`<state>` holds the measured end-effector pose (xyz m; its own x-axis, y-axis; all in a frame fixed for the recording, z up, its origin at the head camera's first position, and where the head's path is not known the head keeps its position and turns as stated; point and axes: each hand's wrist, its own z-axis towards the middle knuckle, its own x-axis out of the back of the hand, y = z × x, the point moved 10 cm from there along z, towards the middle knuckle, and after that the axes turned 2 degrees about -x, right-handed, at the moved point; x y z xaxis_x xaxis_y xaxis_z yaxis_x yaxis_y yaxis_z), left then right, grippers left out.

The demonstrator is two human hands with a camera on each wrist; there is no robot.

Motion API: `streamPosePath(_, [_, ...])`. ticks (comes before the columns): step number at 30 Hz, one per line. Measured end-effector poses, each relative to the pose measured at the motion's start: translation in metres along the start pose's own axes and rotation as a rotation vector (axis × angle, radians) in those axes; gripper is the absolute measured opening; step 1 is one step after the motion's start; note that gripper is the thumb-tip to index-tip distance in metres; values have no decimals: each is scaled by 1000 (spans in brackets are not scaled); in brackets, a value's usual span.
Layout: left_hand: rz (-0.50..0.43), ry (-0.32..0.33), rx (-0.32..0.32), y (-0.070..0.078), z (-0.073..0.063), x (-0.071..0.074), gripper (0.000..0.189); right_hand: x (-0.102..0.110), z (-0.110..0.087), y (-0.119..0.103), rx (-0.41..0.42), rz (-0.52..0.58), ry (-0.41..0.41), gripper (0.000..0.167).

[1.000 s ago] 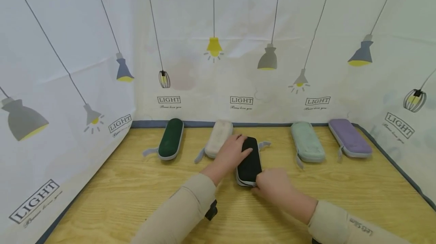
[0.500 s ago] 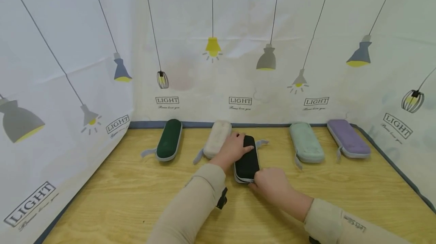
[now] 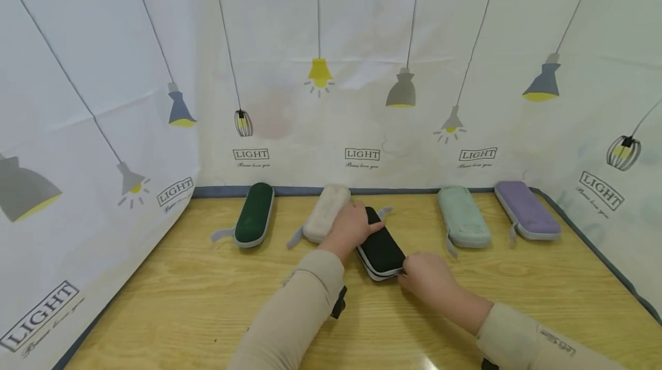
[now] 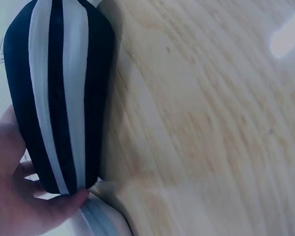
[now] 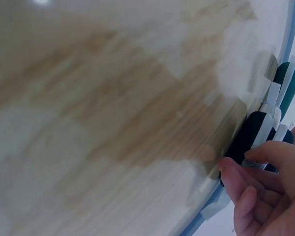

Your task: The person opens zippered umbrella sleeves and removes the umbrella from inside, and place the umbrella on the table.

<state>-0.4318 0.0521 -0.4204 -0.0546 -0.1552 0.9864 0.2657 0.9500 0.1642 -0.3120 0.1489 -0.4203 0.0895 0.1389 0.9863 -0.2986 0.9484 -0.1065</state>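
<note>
A black zipped case (image 3: 381, 248) lies at an angle on the wooden table (image 3: 207, 301). My left hand (image 3: 368, 224) grips its far end, with the thumb and fingers curled over it. My right hand (image 3: 406, 272) pinches the case's near end at the pale zipper edge. The left wrist view shows the black case (image 4: 59, 98) with its two pale zipper stripes, my left hand (image 4: 44, 201) curled round its end. In the right wrist view my fingertips (image 5: 236, 167) press on the edge of the black case (image 5: 248, 135).
Other cases lie in a row along the back edge: dark green (image 3: 253, 215), beige (image 3: 324, 215) right beside my left hand, mint (image 3: 462, 218), purple (image 3: 527, 209). Printed cloth walls (image 3: 103, 128) close the table at the back and both sides.
The black case's near end has swung to the right, and my right hand has gone right with it. My left hand has stayed on the far end.
</note>
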Motion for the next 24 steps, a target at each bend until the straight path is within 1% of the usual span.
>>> streamPosePath(4, [-24,-2,31,1,-3,1,89,3,-1,2,30,21,8,36])
streamPosePath(8, [-35,-34,38,2,-7,-1,94,4,-5,0,78,-1,-4,35])
streamPosePath(13, [-10,-83,19,3,-8,-8,98,4,-11,-3,137,-34,-14,27])
streamPosePath(17, [-12,-112,-5,3,-7,-15,100,8,-19,-7,190,-48,11,22])
streamPosePath(21, [-78,-152,-16,2,-8,-20,99,11,-27,-8,220,-26,18,22])
streamPosePath(24, [-147,-179,-22,3,-9,-23,99,10,-32,-4,207,9,-7,23])
